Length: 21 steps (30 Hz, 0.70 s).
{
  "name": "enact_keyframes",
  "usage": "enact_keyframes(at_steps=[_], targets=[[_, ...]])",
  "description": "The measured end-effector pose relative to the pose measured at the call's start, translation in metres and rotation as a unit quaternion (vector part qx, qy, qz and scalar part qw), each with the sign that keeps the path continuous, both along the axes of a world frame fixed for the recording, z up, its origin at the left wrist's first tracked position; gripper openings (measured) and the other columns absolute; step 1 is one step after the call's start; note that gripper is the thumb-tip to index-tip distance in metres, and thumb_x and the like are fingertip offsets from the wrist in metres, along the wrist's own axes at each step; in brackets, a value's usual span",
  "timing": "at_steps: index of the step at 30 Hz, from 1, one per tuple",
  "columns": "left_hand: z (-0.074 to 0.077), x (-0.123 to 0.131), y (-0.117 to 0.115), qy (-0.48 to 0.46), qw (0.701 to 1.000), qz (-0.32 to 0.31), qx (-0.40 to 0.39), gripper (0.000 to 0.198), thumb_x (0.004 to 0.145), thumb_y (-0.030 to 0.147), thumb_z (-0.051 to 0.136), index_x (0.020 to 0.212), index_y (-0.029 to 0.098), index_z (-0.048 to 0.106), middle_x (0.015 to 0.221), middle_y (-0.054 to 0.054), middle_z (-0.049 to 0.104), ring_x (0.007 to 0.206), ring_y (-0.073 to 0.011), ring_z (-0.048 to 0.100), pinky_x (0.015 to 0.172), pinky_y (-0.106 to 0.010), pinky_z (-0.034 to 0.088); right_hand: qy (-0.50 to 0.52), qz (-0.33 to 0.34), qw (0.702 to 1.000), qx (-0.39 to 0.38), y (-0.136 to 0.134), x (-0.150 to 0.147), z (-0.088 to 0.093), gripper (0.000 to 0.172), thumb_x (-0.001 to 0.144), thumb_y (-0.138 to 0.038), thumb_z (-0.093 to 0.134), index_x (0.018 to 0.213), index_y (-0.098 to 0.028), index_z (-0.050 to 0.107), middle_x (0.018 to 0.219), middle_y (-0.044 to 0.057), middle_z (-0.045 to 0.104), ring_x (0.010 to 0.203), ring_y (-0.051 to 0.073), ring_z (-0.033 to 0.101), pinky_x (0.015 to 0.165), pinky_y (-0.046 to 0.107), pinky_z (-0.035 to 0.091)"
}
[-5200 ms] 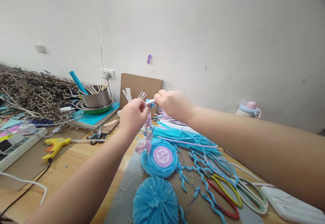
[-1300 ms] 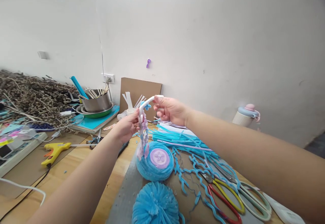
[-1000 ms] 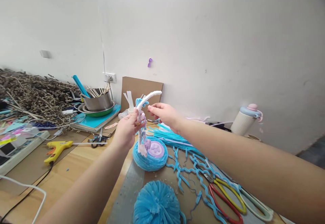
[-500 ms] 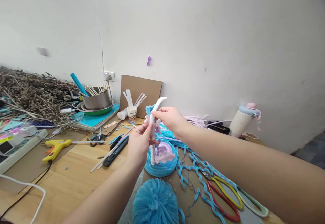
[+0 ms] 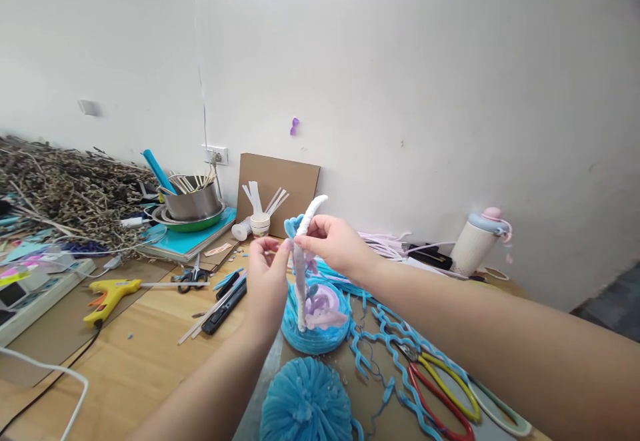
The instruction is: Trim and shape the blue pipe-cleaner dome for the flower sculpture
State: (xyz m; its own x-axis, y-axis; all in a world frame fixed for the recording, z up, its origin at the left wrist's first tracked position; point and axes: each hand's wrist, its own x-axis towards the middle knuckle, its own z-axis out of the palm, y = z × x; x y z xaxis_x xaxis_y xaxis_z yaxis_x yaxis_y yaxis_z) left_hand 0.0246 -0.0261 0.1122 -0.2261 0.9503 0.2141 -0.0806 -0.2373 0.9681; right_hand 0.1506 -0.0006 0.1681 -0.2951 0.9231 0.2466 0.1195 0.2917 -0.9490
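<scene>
A white fuzzy curved stem (image 5: 303, 274) rises upright from a round blue pipe-cleaner base (image 5: 314, 330) with a lilac centre. My right hand (image 5: 334, 244) pinches the stem near its upper bend, beside small pink and blue flowers. My left hand (image 5: 266, 280) sits just left of the stem, fingers curled together at the pink flowers; what they grip is too small to make out. A blue pompom-like disc (image 5: 306, 402) lies nearer me.
Loose blue wavy pipe cleaners (image 5: 390, 348) and red-yellow scissors (image 5: 440, 394) lie right. A yellow glue gun (image 5: 107, 293), black knife (image 5: 223, 299), small scissors (image 5: 190, 274), paper cup (image 5: 260, 224), metal pot (image 5: 190, 201), dried twigs (image 5: 65, 188) and a bottle (image 5: 477, 244) surround the wooden table (image 5: 130, 361).
The stem has been turned upright over the blue base. My left hand slid from gripping the stem to its left side; my right hand stays near the top.
</scene>
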Motion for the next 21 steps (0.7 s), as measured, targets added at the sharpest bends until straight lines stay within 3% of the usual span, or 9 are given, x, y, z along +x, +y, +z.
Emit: enact_keyframes(at_steps=[2, 5, 7, 9, 13, 18, 21], targets=[[0.021, -0.007, 0.006, 0.034, 0.997, 0.038, 0.05, 0.024, 0.081, 0.038, 0.058, 0.098, 0.025, 0.048, 0.092, 0.0, 0.05, 0.084, -0.0135, 0.05, 0.067, -0.021, 0.04, 0.015, 0.031, 0.999, 0.001, -0.005, 0.0, 0.001, 0.011, 0.075, -0.027, 0.065, 0.072, -0.017, 0.062, 0.07, 0.0, 0.063, 0.067, 0.014, 0.058, 0.065, 0.026, 0.046], [0.056, -0.015, 0.02, 0.131, 0.989, -0.028, 0.068, 0.023, 0.074, 0.036, 0.066, 0.092, 0.023, 0.061, 0.102, -0.003, 0.057, 0.092, -0.0183, 0.052, 0.065, -0.023, 0.04, 0.042, 0.062, 0.997, -0.007, -0.012, 0.002, 0.002, 0.018, 0.081, -0.029, 0.057, 0.068, -0.017, 0.063, 0.072, 0.0, 0.064, 0.076, 0.014, 0.058, 0.077, 0.025, 0.044], [0.073, -0.017, 0.029, 0.174, 0.98, -0.093, 0.036, 0.023, 0.071, 0.041, 0.068, 0.076, 0.019, 0.066, 0.081, -0.005, 0.061, 0.075, -0.0194, 0.055, 0.055, -0.025, 0.038, 0.058, 0.056, 0.997, -0.023, -0.011, 0.006, 0.002, 0.018, 0.08, -0.027, 0.057, 0.066, -0.017, 0.062, 0.072, 0.0, 0.064, 0.075, 0.012, 0.056, 0.075, 0.023, 0.042], [0.084, -0.016, 0.036, 0.193, 0.971, -0.138, 0.007, 0.026, 0.07, 0.042, 0.068, 0.066, 0.017, 0.065, 0.063, -0.003, 0.058, 0.059, -0.0164, 0.051, 0.049, -0.025, 0.034, 0.076, 0.02, 0.996, -0.049, -0.006, 0.012, 0.003, 0.023, 0.083, -0.031, 0.053, 0.065, -0.017, 0.059, 0.069, 0.0, 0.061, 0.067, 0.01, 0.051, 0.064, 0.021, 0.04], [0.09, -0.014, 0.045, 0.193, 0.964, -0.181, -0.011, 0.022, 0.069, 0.037, 0.067, 0.064, 0.015, 0.066, 0.055, 0.0, 0.051, 0.05, -0.0117, 0.043, 0.047, -0.024, 0.029, 0.099, -0.01, 0.986, -0.136, 0.013, 0.026, 0.018, 0.043, 0.091, -0.049, 0.033, 0.066, -0.019, 0.051, 0.058, -0.002, 0.048, 0.047, 0.009, 0.038, 0.043, 0.021, 0.026], [0.091, -0.015, 0.052, 0.179, 0.948, -0.263, -0.016, 0.025, 0.069, 0.04, 0.068, 0.068, 0.015, 0.069, 0.055, 0.0, 0.051, 0.047, -0.0112, 0.041, 0.044, -0.025, 0.027, 0.058, 0.076, 0.97, -0.225, 0.03, 0.034, 0.044, 0.036, 0.091, -0.04, 0.042, 0.067, -0.015, 0.054, 0.054, -0.004, 0.04, 0.039, 0.006, 0.03, 0.036, 0.017, 0.014], [0.092, -0.015, 0.054, 0.169, 0.94, -0.296, -0.011, 0.024, 0.07, 0.039, 0.069, 0.071, 0.015, 0.07, 0.062, -0.003, 0.058, 0.05, -0.0108, 0.044, 0.047, -0.024, 0.031, 0.04, 0.097, 0.963, -0.25, 0.036, 0.034, 0.051, 0.036, 0.091, -0.036, 0.04, 0.064, -0.016, 0.051, 0.051, -0.005, 0.036, 0.037, 0.005, 0.025, 0.034, 0.016, 0.012]])
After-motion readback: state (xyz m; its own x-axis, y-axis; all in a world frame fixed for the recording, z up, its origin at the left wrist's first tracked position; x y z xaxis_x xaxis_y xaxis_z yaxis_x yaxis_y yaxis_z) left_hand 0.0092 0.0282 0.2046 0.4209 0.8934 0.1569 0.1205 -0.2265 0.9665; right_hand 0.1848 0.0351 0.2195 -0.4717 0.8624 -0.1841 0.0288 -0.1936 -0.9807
